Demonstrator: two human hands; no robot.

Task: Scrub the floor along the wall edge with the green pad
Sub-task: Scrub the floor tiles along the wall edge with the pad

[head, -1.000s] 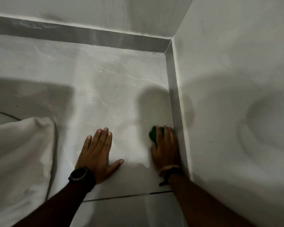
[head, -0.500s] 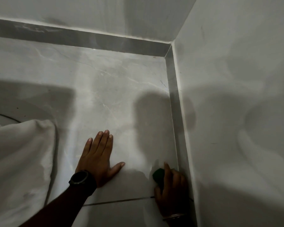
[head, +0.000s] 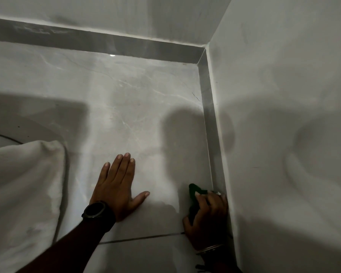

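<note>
Right hand (head: pixel 209 219): curled over the green pad (head: pixel 193 191), fingers closed on it and pressing it to the floor (head: pixel 146 107); the pad's dark green edge sticks out ahead of the fingertips, the rest hidden beneath the palm. Pad position: on the tile just beside the grey skirting strip (head: pixel 210 125) at the foot of the right wall (head: pixel 283 95); whether it touches the strip is unclear in the dim light. Left hand (head: pixel 116 186): flat on the floor, fingers together, thumb spread, holding nothing; black watch (head: pixel 95 210) on wrist. White cloth (head: pixel 22 184): bunched at left.
</note>
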